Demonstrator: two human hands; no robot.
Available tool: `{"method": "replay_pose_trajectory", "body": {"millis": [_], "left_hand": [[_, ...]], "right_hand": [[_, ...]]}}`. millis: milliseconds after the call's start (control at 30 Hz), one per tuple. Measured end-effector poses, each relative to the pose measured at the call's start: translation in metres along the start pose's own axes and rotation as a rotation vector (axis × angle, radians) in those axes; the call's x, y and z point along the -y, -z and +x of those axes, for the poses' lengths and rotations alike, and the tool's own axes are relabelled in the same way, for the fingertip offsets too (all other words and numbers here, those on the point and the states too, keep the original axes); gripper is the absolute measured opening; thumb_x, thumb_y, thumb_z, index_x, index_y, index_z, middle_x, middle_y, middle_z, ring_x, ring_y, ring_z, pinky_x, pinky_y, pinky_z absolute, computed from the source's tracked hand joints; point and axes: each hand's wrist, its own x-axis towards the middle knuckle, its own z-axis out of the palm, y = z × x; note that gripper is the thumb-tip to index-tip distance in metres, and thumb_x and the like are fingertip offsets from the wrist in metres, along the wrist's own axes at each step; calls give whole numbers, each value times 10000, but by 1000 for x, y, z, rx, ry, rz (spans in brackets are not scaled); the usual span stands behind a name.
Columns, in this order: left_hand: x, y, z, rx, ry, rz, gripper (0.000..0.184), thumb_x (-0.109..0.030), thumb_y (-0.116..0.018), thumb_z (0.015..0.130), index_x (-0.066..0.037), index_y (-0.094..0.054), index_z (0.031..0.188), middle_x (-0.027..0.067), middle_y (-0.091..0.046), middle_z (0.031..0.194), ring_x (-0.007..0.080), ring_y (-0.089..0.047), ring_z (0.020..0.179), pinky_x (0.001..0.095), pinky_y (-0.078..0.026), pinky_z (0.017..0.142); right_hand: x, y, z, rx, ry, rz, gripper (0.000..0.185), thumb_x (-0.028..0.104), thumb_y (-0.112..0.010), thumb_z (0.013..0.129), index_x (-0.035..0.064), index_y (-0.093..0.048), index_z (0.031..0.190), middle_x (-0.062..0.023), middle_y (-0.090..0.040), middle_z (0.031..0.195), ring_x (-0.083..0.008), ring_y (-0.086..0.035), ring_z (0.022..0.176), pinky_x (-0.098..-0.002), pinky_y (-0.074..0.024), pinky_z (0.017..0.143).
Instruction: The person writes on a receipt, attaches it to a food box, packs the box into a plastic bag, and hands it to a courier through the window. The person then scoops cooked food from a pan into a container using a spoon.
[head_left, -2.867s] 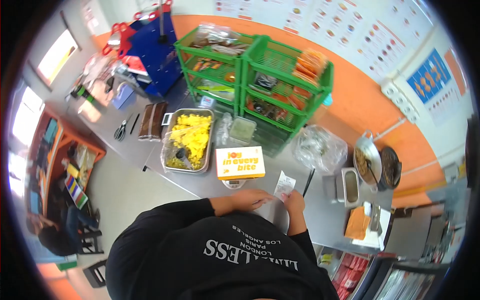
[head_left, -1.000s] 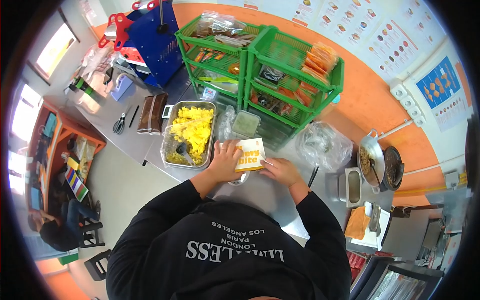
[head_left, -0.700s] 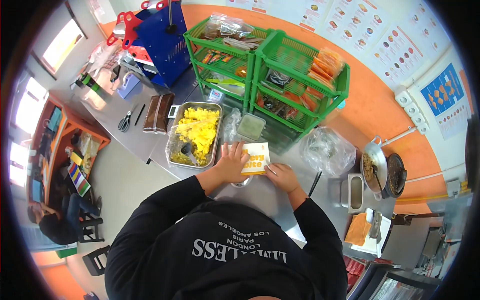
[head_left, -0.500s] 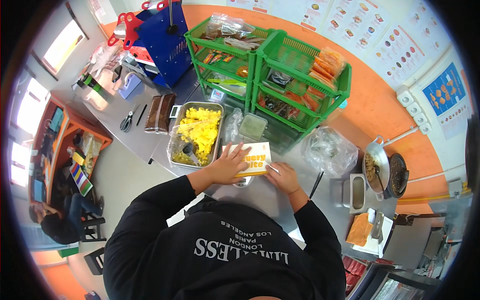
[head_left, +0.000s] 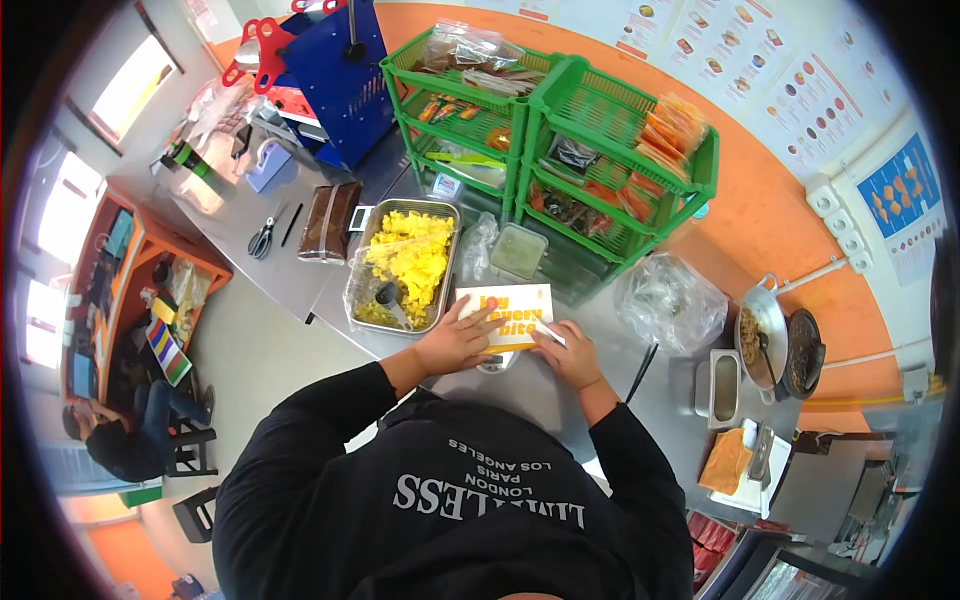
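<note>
A: What is the left hand [head_left: 453,345] doing?

B: It lies palm down with its fingers spread, across the left side of a printed cardboard box [head_left: 517,299]. The box is flat-topped with straight edges, pale with orange-yellow lettering and a yellow front side.

A: And the right hand [head_left: 567,357]?

B: Its fingers are drawn in at the box's near right corner, pinching a thin white piece [head_left: 550,333]. I can't tell what that piece is.

A: So the box sits between the hands?

B: Yes, on or just above a small white device [head_left: 497,363], mostly hidden under it.

A: What's left of the left hand?

B: Just beyond it, a rectangular metal tray [head_left: 453,291] of soft, lumpy yellow food [head_left: 412,252], partly covered in shiny clear plastic film [head_left: 362,284], with a dark scoop [head_left: 388,292] in it.

A: Ahead of the hands?

B: A squarish translucent container [head_left: 519,250] with rounded corners, and beyond it slatted green plastic racks [head_left: 622,116].

A: Right of the right hand?

B: Thin black sticks [head_left: 642,373] on the smooth metal table [head_left: 527,391], then a deep steel pan [head_left: 723,388]. A crinkled clear bag [head_left: 672,303] lies farther forward.
</note>
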Motion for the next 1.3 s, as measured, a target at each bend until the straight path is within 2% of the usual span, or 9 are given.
{"method": "replay_pose_trajectory", "body": {"millis": [200, 500, 567, 600, 667, 900, 1100, 1200, 1300], "left_hand": [[-4, 12, -13, -29, 22, -35, 218, -264, -752, 840, -134, -590, 905, 54, -500, 1492, 319, -335, 1474, 700, -143, 1171], [-8, 19, 6, 49, 218, -155, 450, -248, -741, 847, -161, -602, 1266, 86, -387, 1567, 393, -225, 1510, 717, -86, 1163], [-4, 21, 9, 76, 324, -228, 684, -316, -747, 813, -132, -488, 1419, 162, -342, 1582, 412, -214, 1509, 699, -132, 1160], [0, 24, 11, 78, 322, -228, 684, -316, -747, 813, -132, -488, 1419, 162, -342, 1582, 412, -214, 1509, 699, -132, 1160], [10, 31, 15, 157, 359, -122, 898, -396, -762, 755, -104, -371, 1509, 240, -335, 1566, 440, -308, 1454, 636, -222, 1160], [27, 40, 34, 287, 232, -138, 931, -436, -760, 751, -112, -362, 1529, 261, -362, 1543, 456, -479, 1281, 533, -357, 1117], [18, 31, 21, 371, 58, 106, 860, -548, -715, 810, -268, -372, 1547, 212, -244, 1621, 519, -357, 1364, 660, -313, 1087], [17, 10, 6, 171, -52, 352, 886, -640, -663, 817, -315, -326, 1570, 200, -180, 1647, 539, -247, 1427, 747, -244, 1062], [-6, 11, 23, 243, 331, 82, 945, -660, -644, 812, -344, -228, 1600, 230, -210, 1620, 519, -272, 1424, 786, -181, 1064]], "right_hand": [[1, -1, 0, -3, -12, 30, 339, 274, -792, 786, 202, -742, 1113, -47, -669, 1066, -284, -632, 982, -366, -573, 753], [5, 9, 8, 8, -63, 108, 453, 256, -825, 750, 188, -704, 1181, -58, -654, 1068, -297, -633, 998, -378, -572, 777], [5, 9, 9, 9, -57, 95, 451, 246, -827, 752, 186, -699, 1180, -56, -651, 1072, -298, -632, 997, -375, -572, 776], [5, 8, 9, 8, -60, 95, 451, 246, -827, 752, 186, -699, 1180, -56, -651, 1072, -298, -632, 997, -375, -572, 776], [5, 7, 8, 4, -64, 93, 446, 240, -826, 753, 186, -700, 1177, -55, -649, 1072, -295, -633, 995, -373, -571, 772], [5, 10, 9, 17, -59, 103, 434, 230, -815, 767, 194, -702, 1185, -51, -650, 1077, -286, -633, 986, -371, -569, 759], [6, 12, 11, -1, -47, 79, 399, 244, -805, 778, 219, -715, 1166, -43, -665, 1086, -274, -636, 980, -358, -568, 734], [6, 7, 10, -34, -15, 55, 362, 249, -800, 780, 224, -731, 1134, -50, -671, 1080, -275, -638, 973, -351, -566, 723], [5, 0, 6, -50, -42, 73, 329, 239, -804, 774, 201, -745, 1096, -68, -674, 1061, -288, -640, 971, -367, -563, 743]]}}
